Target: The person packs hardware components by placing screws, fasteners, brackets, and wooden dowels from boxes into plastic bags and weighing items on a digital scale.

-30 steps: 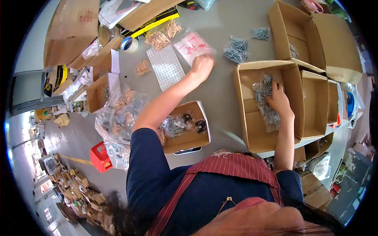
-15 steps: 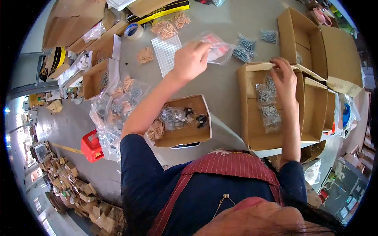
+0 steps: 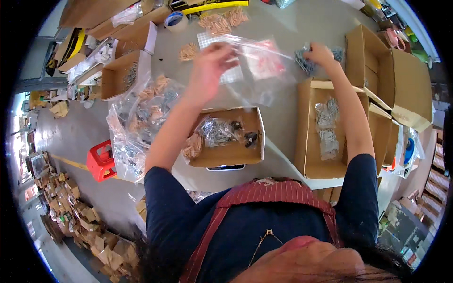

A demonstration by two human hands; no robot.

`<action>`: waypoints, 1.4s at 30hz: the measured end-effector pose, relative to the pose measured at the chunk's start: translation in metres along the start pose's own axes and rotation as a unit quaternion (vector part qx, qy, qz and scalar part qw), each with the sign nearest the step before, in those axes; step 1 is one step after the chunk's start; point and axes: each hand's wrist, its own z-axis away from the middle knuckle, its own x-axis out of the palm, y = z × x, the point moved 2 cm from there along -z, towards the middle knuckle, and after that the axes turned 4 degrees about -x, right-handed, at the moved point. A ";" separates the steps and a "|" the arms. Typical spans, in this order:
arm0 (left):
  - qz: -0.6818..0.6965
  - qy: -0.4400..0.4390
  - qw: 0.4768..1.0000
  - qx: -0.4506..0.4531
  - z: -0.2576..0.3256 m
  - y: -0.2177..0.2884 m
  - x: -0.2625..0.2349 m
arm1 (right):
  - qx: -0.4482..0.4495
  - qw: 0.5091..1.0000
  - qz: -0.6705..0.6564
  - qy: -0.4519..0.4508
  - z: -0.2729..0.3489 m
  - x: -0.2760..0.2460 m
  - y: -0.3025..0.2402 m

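My left hand (image 3: 207, 68) is above the middle of the table, its fingers closed at the edge of a clear zip bag (image 3: 264, 92). Inside the bag is something white and red; the bag looks blurred and lifted. Farther right, my right hand (image 3: 322, 54) has its fingers closed on a small bag of screws (image 3: 306, 62) lying behind a long cardboard box. A white sheet of small round stickers (image 3: 232, 74) lies partly under the zip bag. Nearer me, an open cardboard box (image 3: 222, 159) holds bagged screws, bagged wooden dowels (image 3: 192, 145) and small black parts (image 3: 251, 138).
More wooden dowels (image 3: 219, 22) lie in piles at the back beside a tape roll (image 3: 176, 21). A large clear bag (image 3: 137, 120) of small packs sits at left. On the right, the long cardboard box (image 3: 314, 167) holds bagged screws (image 3: 327, 115); other open boxes (image 3: 370, 56) adjoin it.
My right hand has moved from above the long box to the screw bag beyond it. My left hand has shifted left and nearer me, and the zip bag has spread out toward me.
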 end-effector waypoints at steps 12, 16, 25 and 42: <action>0.041 0.029 0.999 -0.005 0.092 0.022 0.024 | -0.226 0.800 -0.538 0.137 0.135 -0.032 -0.045; 0.029 -0.050 0.996 -0.068 0.129 -0.011 0.061 | -0.356 0.784 -0.498 -0.105 0.229 0.003 -0.093; -0.157 -0.071 0.984 -0.042 0.189 -0.034 0.121 | -0.397 0.778 -0.454 -0.175 0.300 0.018 -0.061; -0.466 0.053 0.882 -0.041 0.319 -0.124 0.201 | -0.396 0.672 -0.588 -0.212 0.391 0.156 -0.020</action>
